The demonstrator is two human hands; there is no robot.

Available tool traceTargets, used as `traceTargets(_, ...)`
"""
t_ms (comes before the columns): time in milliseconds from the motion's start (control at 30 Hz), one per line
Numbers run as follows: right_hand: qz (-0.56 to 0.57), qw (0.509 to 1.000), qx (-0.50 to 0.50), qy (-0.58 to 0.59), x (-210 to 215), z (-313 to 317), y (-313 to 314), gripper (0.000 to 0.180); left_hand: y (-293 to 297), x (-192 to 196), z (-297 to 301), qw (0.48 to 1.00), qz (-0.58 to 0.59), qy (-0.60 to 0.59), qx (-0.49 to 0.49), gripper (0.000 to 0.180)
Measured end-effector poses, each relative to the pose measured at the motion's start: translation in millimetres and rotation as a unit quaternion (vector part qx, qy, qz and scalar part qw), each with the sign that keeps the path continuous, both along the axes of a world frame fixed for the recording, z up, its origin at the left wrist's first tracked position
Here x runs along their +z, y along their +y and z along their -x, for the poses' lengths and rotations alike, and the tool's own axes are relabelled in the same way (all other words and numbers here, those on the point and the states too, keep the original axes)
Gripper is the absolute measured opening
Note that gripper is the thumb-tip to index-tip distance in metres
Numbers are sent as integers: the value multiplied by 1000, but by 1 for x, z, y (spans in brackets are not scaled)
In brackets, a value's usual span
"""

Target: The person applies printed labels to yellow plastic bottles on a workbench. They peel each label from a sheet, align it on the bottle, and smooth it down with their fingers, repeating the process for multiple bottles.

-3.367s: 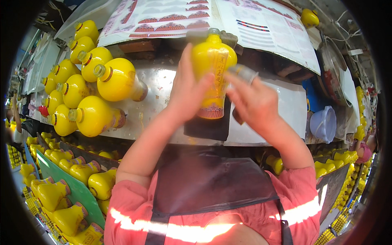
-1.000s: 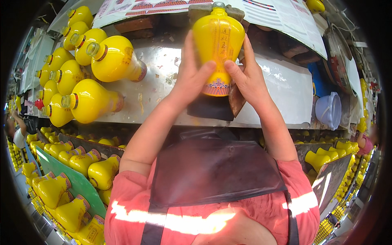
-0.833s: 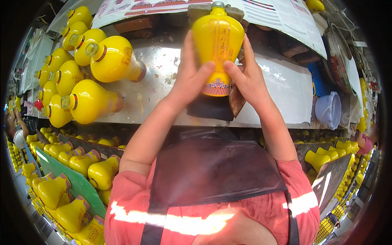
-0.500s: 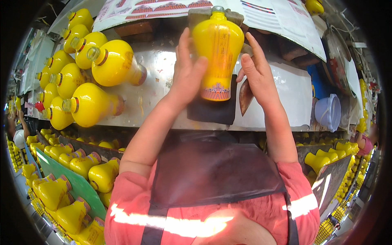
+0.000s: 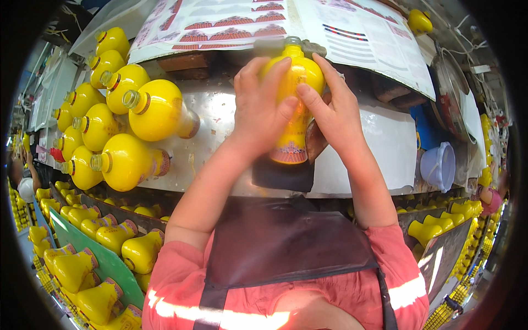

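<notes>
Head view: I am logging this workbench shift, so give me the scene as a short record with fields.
Left hand: left hand wrapped round the left side of the yellow bottle
Right hand: right hand on the bottle's right side, fingers across its front
Bottle pose: neck pointing away from the person, over a dark pad
Surface: metal bench
Left of hands: stacked yellow bottles lying on their sides
Behind: printed label sheets
Right: pale blue bowl
Clothing: dark apron
</notes>
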State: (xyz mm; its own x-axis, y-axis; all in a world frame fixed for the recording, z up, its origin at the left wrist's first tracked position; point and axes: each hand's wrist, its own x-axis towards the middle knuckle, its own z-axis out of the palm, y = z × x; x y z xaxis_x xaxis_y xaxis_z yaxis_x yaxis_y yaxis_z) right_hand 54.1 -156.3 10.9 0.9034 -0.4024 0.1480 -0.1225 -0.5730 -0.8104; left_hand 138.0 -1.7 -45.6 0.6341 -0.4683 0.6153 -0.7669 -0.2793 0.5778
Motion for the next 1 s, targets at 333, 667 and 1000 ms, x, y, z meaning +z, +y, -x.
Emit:
traceTargets(333, 178, 978, 17, -104, 3, 4, 4, 58, 6, 12, 0, 999, -41, -31, 0, 68)
traceTargets(667, 378, 925, 36, -21, 11, 7, 8, 55, 3, 8, -3, 996, -63, -62, 7, 74)
traceTargets(1000, 339, 924, 136, -111, 12, -1, -19, 54, 3, 5, -4, 997, -38, -65, 3, 81)
